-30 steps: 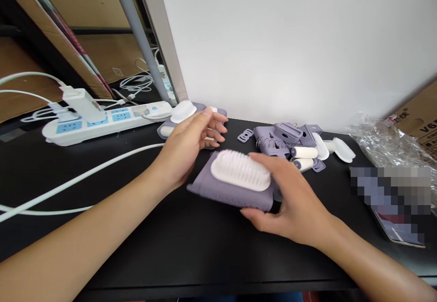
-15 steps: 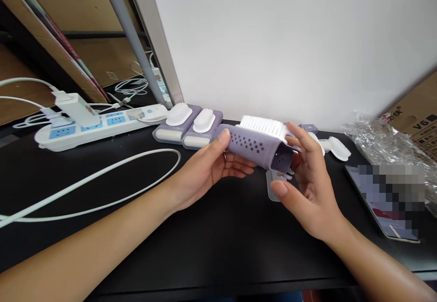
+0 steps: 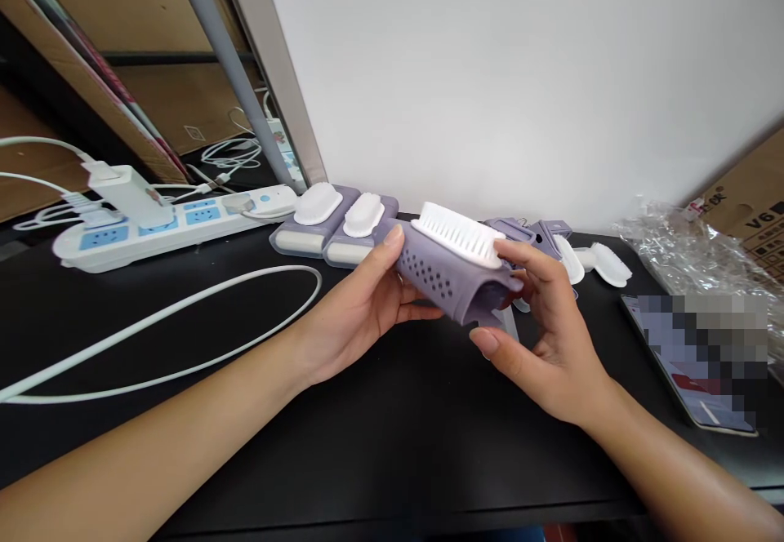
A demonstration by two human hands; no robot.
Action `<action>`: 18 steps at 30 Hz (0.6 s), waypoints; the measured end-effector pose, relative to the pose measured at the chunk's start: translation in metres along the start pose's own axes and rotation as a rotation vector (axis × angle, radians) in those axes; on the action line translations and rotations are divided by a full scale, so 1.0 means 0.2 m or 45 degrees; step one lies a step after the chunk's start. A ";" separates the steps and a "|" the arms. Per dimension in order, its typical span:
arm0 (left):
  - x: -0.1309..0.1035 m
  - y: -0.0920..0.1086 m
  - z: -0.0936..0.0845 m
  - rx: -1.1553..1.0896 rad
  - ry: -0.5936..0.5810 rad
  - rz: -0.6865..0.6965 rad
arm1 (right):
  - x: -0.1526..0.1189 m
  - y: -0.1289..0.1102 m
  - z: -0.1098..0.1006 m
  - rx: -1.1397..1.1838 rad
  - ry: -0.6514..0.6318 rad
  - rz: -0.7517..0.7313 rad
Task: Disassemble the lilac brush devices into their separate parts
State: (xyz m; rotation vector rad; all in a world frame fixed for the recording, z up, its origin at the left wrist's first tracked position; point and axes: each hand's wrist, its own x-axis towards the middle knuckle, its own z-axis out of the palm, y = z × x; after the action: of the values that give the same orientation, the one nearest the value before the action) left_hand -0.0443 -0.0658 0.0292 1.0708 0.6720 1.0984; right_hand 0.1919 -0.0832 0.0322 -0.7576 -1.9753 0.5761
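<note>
Purple plastic shows in the head view: 2 cases (image 3: 336, 222) with brushes on top sit together by the table's (image 3: 392, 444) far edge and look assembled. Case 3 (image 3: 422, 268) carries its brush (image 3: 459, 236), but its end gapes, and loose parts (image 3: 548, 236) lie unassembled beyond. Raised above the table, it is grasped around its far-left end by the left hand (image 3: 358, 309); the right hand (image 3: 557, 354) curls half-open at the gaping end, its hold unclear.

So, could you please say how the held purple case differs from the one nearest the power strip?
The held case is raised and tilted; the resting case lies on the table. The held case shows an open end and holes; the resting case shows a cream roller. Both are purple, topped with white brushes.
</note>
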 end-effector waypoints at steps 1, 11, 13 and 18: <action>0.00 0.00 0.01 0.016 0.040 0.068 | 0.00 0.01 0.00 0.039 0.011 0.006; -0.12 -0.01 0.03 1.284 0.212 1.126 | 0.01 0.00 0.03 0.164 -0.037 0.379; -0.13 -0.03 0.04 1.420 0.167 1.240 | 0.00 -0.02 0.04 0.188 -0.085 0.410; -0.14 -0.08 0.06 1.478 0.247 1.394 | 0.00 -0.06 0.06 0.289 -0.099 0.420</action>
State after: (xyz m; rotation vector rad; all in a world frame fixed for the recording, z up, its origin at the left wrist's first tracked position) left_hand -0.0373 -0.0973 0.0165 2.5315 0.9247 1.7912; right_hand 0.1780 -0.0925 0.0344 -0.9348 -1.8253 1.0211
